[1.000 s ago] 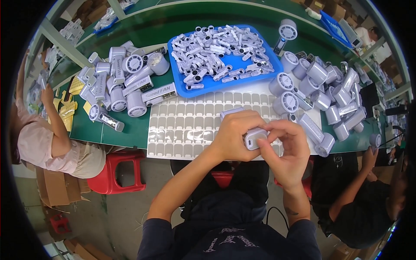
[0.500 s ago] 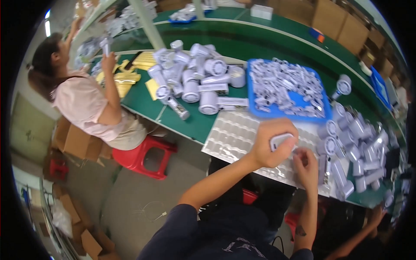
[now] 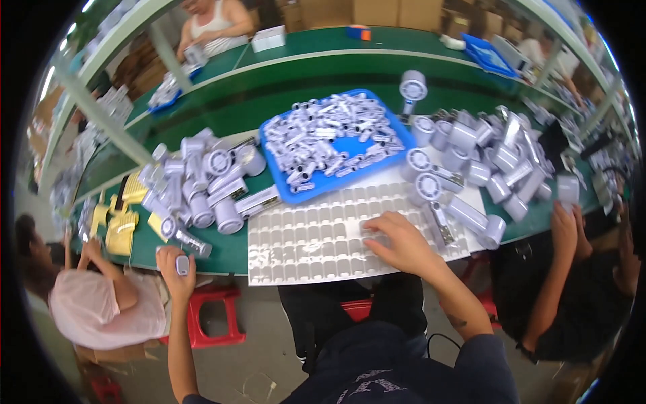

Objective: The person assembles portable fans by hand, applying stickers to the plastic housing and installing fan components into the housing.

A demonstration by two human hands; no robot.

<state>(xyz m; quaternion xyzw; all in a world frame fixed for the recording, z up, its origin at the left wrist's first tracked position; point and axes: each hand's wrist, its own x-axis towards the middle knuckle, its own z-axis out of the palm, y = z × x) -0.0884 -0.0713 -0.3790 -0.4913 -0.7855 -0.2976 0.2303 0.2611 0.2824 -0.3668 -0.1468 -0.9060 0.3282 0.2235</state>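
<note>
My left hand [image 3: 177, 275], out at the table's near left edge, is closed round a small white plastic piece [image 3: 182, 264] with a rounded end. Close beyond it lies a clear-ended white tube [image 3: 192, 243]. My right hand [image 3: 402, 248] rests over a white sheet of grey rounded stickers [image 3: 303, 259], palm down, thumb and fingers apart. Bare white backing shows by its fingertips, where some stickers are gone. Whether a fingertip touches a sticker is too blurred to tell. Behind the sheet a blue tray [image 3: 294, 196] holds many small white parts.
Piles of white cylindrical housings [image 3: 202, 178] stand left of the tray, and more housings [image 3: 481, 165] lie to the right. Yellow pieces [image 3: 122, 232] are at the far left. Co-workers sit on both sides, one holding a white part [image 3: 568, 189]. A red stool [image 3: 214, 316] stands below the left edge.
My hands were close together above the sheet and have parted. The left went left with the white piece; the right moved onto the sheet and opened. The view has turned right.
</note>
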